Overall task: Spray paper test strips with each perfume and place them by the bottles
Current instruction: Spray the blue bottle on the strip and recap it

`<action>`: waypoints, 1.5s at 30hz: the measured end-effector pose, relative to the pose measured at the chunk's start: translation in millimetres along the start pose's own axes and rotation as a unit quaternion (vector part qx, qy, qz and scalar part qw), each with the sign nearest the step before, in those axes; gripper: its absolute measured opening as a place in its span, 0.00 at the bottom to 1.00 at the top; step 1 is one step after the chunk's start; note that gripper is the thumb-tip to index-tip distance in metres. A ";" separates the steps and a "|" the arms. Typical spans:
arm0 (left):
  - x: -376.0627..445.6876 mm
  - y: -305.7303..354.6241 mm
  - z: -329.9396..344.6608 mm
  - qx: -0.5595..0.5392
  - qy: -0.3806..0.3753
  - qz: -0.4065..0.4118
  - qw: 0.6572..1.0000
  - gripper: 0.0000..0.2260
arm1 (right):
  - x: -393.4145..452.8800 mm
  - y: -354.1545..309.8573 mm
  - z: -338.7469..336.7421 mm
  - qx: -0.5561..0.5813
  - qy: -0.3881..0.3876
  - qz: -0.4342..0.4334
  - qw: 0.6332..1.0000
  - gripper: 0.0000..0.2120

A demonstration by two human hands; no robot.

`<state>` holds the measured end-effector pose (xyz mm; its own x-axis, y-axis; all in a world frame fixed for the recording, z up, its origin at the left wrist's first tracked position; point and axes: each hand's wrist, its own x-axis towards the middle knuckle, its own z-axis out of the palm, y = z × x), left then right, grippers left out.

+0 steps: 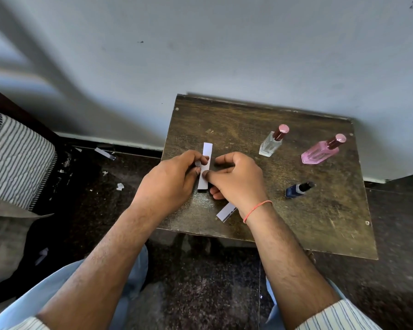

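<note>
A white paper strip [207, 153] stands lengthwise over the left part of the small wooden table [308, 222]. Both hands grip it. My left hand [169, 179] pinches its left edge near the middle. My right hand [236, 177] presses its lower part with the thumb, fingers curled behind. A second strip [225, 212] lies flat on the table, partly under my right wrist. Three perfume bottles stand at the right: a clear bottle with a pink cap [271, 144], a pink bottle with a pink cap [320, 151] and a small dark blue bottle [296, 189].
The table backs against a pale wall [224, 55]. A striped cushion [17, 158] sits at the left. Paper scraps [104, 153] litter the dark floor beside the table. My knees in light trousers are below the table's front edge.
</note>
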<state>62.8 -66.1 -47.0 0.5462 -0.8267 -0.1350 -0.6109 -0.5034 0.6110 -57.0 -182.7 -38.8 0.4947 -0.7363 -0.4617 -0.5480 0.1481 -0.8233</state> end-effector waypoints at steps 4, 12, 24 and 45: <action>-0.3 2.1 -0.4 0.001 0.002 -0.006 1.000 0.10 | -2.9 3.5 -7.0 -0.064 0.019 -0.040 0.997 0.13; -1.7 4.0 0.9 0.000 0.019 0.010 1.000 0.10 | -25.1 10.4 -29.8 -0.157 -0.004 -0.135 0.978 0.13; 0.9 14.2 7.1 -0.115 0.048 0.000 0.992 0.08 | -48.0 34.8 -71.8 -0.244 -0.088 -0.129 0.957 0.10; -7.4 67.2 47.0 -0.399 -0.005 0.048 0.916 0.11 | -28.8 72.5 -171.0 -0.210 0.049 -0.187 0.958 0.13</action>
<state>-9.3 -105.6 -41.6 0.5038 -0.8620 -0.0564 -0.0399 -0.0884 0.9953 -226.3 -263.6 -28.8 0.6548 -0.7477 -0.1102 -0.5780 -0.4014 -0.7105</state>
